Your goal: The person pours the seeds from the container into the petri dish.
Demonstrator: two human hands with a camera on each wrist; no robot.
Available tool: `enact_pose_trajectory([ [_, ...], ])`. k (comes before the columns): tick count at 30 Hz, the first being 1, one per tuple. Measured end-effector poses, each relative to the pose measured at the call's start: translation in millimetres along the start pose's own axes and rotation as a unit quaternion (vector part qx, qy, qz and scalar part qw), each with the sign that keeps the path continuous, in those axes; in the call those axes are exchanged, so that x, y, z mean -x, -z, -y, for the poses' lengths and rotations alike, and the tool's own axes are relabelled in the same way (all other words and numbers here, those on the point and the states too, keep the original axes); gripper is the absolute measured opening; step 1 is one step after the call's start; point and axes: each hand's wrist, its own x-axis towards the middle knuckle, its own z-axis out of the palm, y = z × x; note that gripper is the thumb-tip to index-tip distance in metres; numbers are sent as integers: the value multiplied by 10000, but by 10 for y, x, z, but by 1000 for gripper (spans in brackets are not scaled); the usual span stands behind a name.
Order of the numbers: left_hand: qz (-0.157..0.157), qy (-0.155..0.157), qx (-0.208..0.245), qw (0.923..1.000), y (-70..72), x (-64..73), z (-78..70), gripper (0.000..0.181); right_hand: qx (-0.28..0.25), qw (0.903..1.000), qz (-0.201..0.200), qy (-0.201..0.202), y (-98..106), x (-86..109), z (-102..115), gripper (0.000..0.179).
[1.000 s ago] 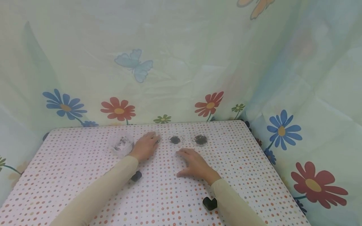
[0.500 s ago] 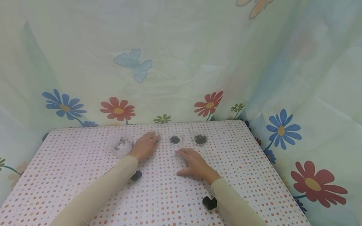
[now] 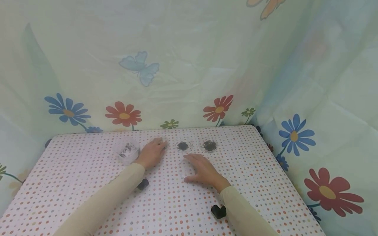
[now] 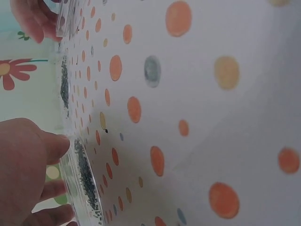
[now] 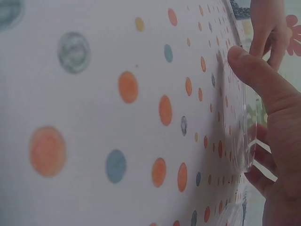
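The left hand (image 3: 152,153) holds a small clear round dish of dark seeds (image 4: 84,183) at mid tabletop (image 3: 73,183). The right hand (image 3: 203,172) holds an empty clear round dish (image 5: 244,127) nearer, just right.

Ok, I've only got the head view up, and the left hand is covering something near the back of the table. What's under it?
Observer: The left wrist view shows a shallow dish of clear plastic with dark grains inside. The left hand holds it at the rim between thumb and fingers.
Operator: And the right hand, same thing?
Observer: Not quite. In the right wrist view the right hand holds an empty dish, also clear, with the thumb tip on its rim and the fingers at the far side. No grains show in it.
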Motion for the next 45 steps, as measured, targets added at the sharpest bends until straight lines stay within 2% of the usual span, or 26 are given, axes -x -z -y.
enact_pose_trajectory([
  [18, -194, -126, -80, 9997, -38, -16, 19, 40, -260, 9995, -180, -92, -40, -25, -36, 85],
  [30, 90, 86, 1, 9999, -28, -26, 8, 42, -293, 9993, -196, -97, -13, -49, -43, 87],
  [45, 157, 95, -76, 9998, 7, -14, -30, 42, -286, 9991, -275, -118, 20, -78, -11, 86],
])
